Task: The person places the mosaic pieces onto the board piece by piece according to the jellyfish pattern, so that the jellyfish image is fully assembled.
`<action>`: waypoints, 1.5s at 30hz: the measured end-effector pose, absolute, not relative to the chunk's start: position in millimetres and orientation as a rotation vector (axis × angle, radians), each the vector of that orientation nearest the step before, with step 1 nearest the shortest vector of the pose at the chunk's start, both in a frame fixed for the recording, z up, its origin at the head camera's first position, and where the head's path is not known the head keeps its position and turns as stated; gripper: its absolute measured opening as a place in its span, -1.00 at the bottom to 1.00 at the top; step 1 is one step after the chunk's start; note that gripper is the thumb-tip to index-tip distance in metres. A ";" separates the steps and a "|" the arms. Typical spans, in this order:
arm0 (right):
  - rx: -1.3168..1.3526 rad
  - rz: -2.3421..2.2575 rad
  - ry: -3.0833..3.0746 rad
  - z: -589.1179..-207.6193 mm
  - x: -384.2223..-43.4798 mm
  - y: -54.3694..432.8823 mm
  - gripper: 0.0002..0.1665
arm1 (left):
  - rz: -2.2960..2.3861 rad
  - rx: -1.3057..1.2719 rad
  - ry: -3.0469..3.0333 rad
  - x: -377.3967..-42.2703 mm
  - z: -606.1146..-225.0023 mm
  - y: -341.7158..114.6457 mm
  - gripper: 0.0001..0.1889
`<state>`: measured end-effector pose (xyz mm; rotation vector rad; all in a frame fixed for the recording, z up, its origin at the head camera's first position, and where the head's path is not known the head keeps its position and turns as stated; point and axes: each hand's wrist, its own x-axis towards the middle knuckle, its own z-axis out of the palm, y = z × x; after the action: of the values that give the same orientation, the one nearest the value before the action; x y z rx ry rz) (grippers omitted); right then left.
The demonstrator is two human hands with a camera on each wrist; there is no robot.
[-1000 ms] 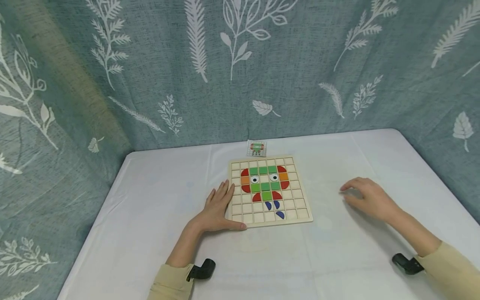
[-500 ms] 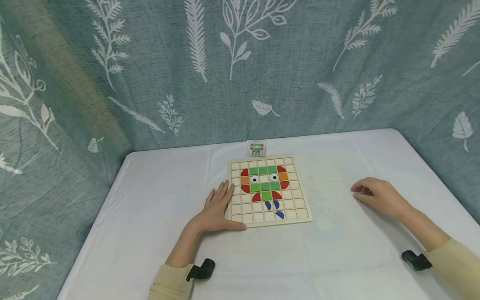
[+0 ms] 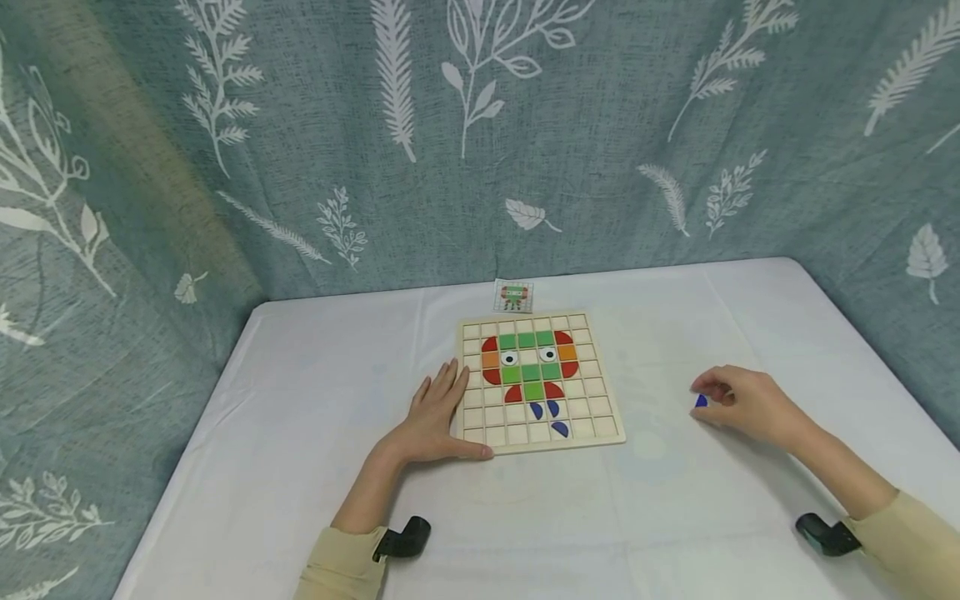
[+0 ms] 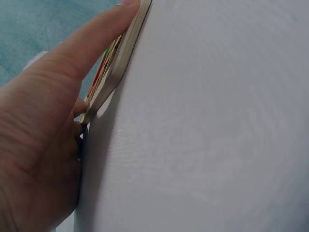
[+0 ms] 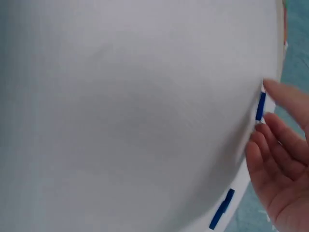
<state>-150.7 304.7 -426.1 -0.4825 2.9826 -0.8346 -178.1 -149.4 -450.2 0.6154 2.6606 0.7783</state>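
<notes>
A wooden grid board [image 3: 472, 421] lies on the white tablecloth with coloured tiles forming a face with two eyes. Three blue half-round pieces, among them a blue tile [image 3: 559, 429], lie in its lower part. My left hand [image 3: 431, 425] rests at the board's lower left corner, fingers spread along the left side and thumb on the front edge. To the right of the board, my right hand [image 3: 750, 404] pinches a blue tile [image 3: 701, 402] between thumb and fingers, low over the cloth. In the right wrist view that blue tile [image 5: 260, 106] appears edge-on between the fingertips.
A small pattern card [image 3: 513, 297] showing a similar face lies behind the board. More blue [image 5: 222, 209] lies on the cloth beneath my right hand in the right wrist view. A leaf-patterned curtain [image 3: 450, 225] hangs behind the table.
My right hand went right, its fingers closed together, then came slightly back left with a blue tile now showing between thumb and fingers. My left hand and the board stayed put.
</notes>
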 end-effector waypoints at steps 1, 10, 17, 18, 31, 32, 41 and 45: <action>-0.489 -0.847 2.982 -427.1 -149.4 304.3 -0.68 | 0.778 0.616 2.661 -177.9 -450.3 -149.4 0.34; -0.593 -1.011 2.867 -430.3 -152.3 255.2 -0.75 | 0.772 0.613 2.659 -177.5 -450.4 -150.1 0.34; -0.857 -1.118 2.631 -426.1 -156.8 169.7 -0.74 | 0.765 0.615 2.660 -177.7 -449.7 -150.2 0.34; -0.904 -1.112 2.611 -425.8 -157.6 160.2 -0.74 | 0.765 0.615 2.661 -177.9 -449.7 -150.2 0.34; -0.975 -1.033 2.607 -424.7 -161.8 130.1 -0.73 | 0.753 0.614 2.665 -178.1 -449.7 -149.8 0.34; -0.961 -1.043 2.620 -423.7 -161.9 134.5 -0.74 | 0.752 0.615 2.666 -178.3 -449.6 -149.3 0.34; -0.648 -0.860 2.978 -420.3 -155.9 241.7 -0.78 | 0.769 0.613 2.657 -178.3 -450.3 -148.1 0.34; -0.501 -0.779 3.046 -420.4 -146.7 300.1 -0.70 | 0.761 0.605 2.659 -178.8 -452.0 -149.3 0.35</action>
<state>-146.7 300.1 -420.4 -0.5012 3.0460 -0.7793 -178.8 -149.3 -452.0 0.6046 2.6588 0.7614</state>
